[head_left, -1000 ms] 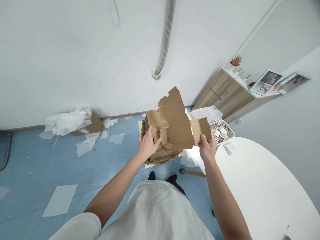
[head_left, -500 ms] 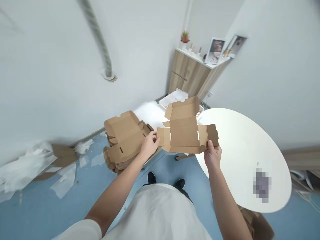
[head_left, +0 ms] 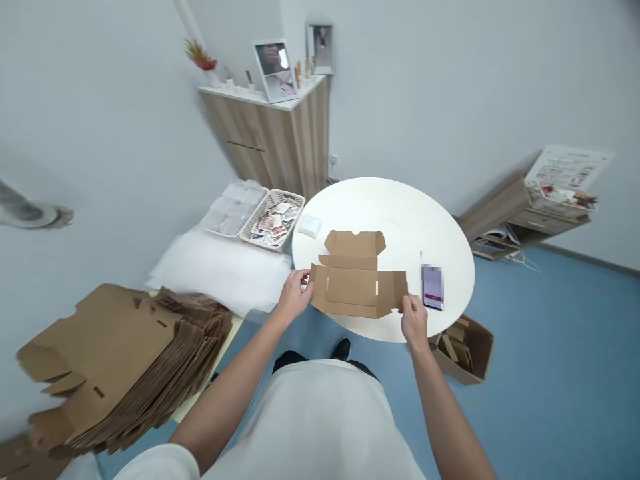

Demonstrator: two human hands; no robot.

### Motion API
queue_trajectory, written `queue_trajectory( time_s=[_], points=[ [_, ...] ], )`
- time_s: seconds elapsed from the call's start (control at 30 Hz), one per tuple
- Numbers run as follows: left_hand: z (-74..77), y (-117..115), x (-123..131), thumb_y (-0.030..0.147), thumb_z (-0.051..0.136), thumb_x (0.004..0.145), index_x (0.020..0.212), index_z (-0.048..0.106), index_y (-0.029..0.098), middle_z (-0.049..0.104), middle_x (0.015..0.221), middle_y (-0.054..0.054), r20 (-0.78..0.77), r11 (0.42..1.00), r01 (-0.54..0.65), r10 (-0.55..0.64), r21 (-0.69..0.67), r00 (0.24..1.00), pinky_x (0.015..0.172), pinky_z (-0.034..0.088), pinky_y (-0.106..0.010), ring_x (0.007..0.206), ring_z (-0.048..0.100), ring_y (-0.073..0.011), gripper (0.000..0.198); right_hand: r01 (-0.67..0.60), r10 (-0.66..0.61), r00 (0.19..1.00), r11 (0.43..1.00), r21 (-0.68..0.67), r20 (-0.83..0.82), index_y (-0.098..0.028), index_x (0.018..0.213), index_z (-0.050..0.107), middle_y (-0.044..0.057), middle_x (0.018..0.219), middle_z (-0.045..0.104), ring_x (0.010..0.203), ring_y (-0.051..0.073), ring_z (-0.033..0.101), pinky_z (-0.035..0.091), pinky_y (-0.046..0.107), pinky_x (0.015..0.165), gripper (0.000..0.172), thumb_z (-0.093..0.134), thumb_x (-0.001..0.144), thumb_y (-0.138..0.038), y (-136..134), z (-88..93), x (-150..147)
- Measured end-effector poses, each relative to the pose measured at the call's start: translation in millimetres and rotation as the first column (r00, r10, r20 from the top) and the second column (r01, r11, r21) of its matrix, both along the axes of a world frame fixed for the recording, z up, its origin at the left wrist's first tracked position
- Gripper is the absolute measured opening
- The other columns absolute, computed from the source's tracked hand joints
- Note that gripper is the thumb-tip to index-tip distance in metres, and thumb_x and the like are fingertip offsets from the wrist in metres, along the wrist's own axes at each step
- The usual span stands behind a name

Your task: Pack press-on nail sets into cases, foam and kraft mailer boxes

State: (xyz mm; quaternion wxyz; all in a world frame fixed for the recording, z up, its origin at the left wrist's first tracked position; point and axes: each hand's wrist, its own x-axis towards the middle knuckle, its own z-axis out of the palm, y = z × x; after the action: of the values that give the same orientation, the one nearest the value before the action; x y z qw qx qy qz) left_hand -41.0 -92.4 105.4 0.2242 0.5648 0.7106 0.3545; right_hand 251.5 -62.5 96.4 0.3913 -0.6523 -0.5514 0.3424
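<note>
An unfolded brown cardboard box blank [head_left: 353, 285] is spread out above the near part of the round white table [head_left: 395, 207]. My left hand [head_left: 296, 293] pinches its left side flap between thumb and fingers. At the opposite end, my right hand [head_left: 415, 321] grips the right flap, thumb on top. The blank's lid panel points away from me, and its slots and creases show. Whether its far part touches the tabletop, I cannot tell. Just right of my right hand lies a phone [head_left: 433, 288] on the table.
A tall stack of flat box blanks [head_left: 165, 373] stands at the left. Behind it are white foam sheets [head_left: 225, 267], a tray of clear packets [head_left: 235, 208] and a basket of cards [head_left: 273, 223]. An open carton [head_left: 477, 353] sits on the floor under the table's right edge.
My view and body have turned right, bringing the box blank from beside the stack to over the round table. Both hands keep hold of its side flaps.
</note>
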Motion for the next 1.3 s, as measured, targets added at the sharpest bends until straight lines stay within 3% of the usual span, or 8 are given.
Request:
queue_trajectory(
  time_s=[0.2, 0.47, 0.63, 0.97, 1.07, 1.17, 1.23, 1.3],
  points=[
    [-26.8, 35, 43, 0.023, 0.045, 0.075, 0.105, 0.054, 0.017, 0.058, 0.078, -0.002, 0.072, 0.979, 0.142, -0.133, -0.146, 0.989, 0.062, 0.047, -0.026, 0.067, 0.056, -0.0134, 0.032, -0.057, 0.065, 0.996, 0.992, -0.115, 0.067, -0.019, 0.101, 0.062, 0.004, 0.079, 0.057, 0.066, 0.016, 0.049, 0.040, 0.028, 0.062, 0.040, 0.036, 0.080, -0.042, -3, -26.7, 44],
    [-61.3, 63, 40, 0.025, 0.048, 0.073, 0.106, 0.055, 0.016, 0.058, 0.082, -0.003, 0.153, 0.953, 0.148, -0.110, -0.263, 0.982, 0.060, 0.047, -0.026, 0.061, 0.055, -0.0110, 0.035, -0.008, 0.018, 0.999, 0.981, -0.194, 0.049, -0.018, 0.109, 0.058, 0.006, 0.085, 0.055, 0.063, 0.015, 0.053, 0.044, 0.030, 0.064, 0.041, 0.037, 0.078, -0.036, -4, -64.8, 40],
    [-74.1, 83, 32, 0.025, 0.050, 0.072, 0.106, 0.055, 0.017, 0.058, 0.083, -0.003, 0.179, 0.945, 0.171, -0.124, -0.278, 0.976, 0.061, 0.047, -0.026, 0.061, 0.057, -0.0109, 0.034, -0.014, 0.046, 0.991, 0.971, -0.237, 0.128, -0.020, 0.104, 0.058, 0.004, 0.084, 0.054, 0.062, 0.014, 0.053, 0.044, 0.030, 0.067, 0.036, 0.035, 0.078, -0.029, 2, -67.1, 28],
    [-100.8, 117, 25, 0.022, 0.050, 0.074, 0.102, 0.055, 0.016, 0.060, 0.084, -0.004, 0.241, 0.942, 0.190, -0.124, -0.276, 0.963, 0.062, 0.048, -0.025, 0.064, 0.059, -0.0118, 0.029, 0.046, 0.017, 0.975, 0.960, -0.275, 0.223, -0.020, 0.116, 0.050, 0.004, 0.090, 0.052, 0.065, 0.013, 0.054, 0.045, 0.031, 0.070, 0.043, 0.036, 0.076, -0.022, 21, -70.2, 7],
    [-103.3, 118, 25, 0.023, 0.048, 0.076, 0.107, 0.052, 0.016, 0.059, 0.090, -0.006, 0.216, 0.942, 0.179, -0.120, -0.283, 0.969, 0.068, 0.048, -0.028, 0.073, 0.061, -0.0142, 0.031, 0.065, -0.002, 0.976, 0.957, -0.281, 0.220, -0.018, 0.118, 0.048, 0.005, 0.092, 0.053, 0.067, 0.013, 0.054, 0.045, 0.032, 0.071, 0.044, 0.037, 0.076, -0.025, 21, -73.5, 6],
    [-95.9, 109, 26, 0.030, 0.052, 0.075, 0.117, 0.044, 0.017, 0.051, 0.111, -0.013, 0.035, 0.966, 0.183, -0.180, -0.184, 0.983, 0.082, 0.044, -0.037, 0.101, 0.054, -0.0224, 0.045, 0.119, -0.042, 0.962, 0.954, -0.276, 0.270, -0.016, 0.122, 0.044, 0.007, 0.095, 0.054, 0.066, 0.014, 0.053, 0.045, 0.033, 0.070, 0.049, 0.042, 0.076, -0.032, 23, -73.2, 13],
    [-88.4, 99, 29, 0.037, 0.059, 0.070, 0.120, 0.042, 0.019, 0.045, 0.121, -0.014, -0.117, 0.952, 0.279, -0.294, -0.128, 0.949, 0.091, 0.037, -0.044, 0.115, 0.042, -0.0275, 0.055, 0.168, -0.082, 0.940, 0.956, -0.239, 0.332, -0.015, 0.122, 0.044, 0.009, 0.099, 0.055, 0.067, 0.015, 0.052, 0.044, 0.034, 0.071, 0.053, 0.046, 0.074, -0.037, 30, -70.5, 21],
    [-82.1, 89, 35, 0.040, 0.064, 0.065, 0.117, 0.045, 0.021, 0.043, 0.124, -0.014, -0.215, 0.890, 0.433, -0.455, -0.143, 0.864, 0.098, 0.027, -0.048, 0.121, 0.035, -0.0301, 0.059, 0.192, -0.108, 0.927, 0.959, -0.209, 0.360, -0.014, 0.121, 0.046, 0.011, 0.102, 0.055, 0.073, 0.017, 0.052, 0.043, 0.035, 0.073, 0.055, 0.048, 0.073, -0.041, 44, -66.6, 28]
  ],
)
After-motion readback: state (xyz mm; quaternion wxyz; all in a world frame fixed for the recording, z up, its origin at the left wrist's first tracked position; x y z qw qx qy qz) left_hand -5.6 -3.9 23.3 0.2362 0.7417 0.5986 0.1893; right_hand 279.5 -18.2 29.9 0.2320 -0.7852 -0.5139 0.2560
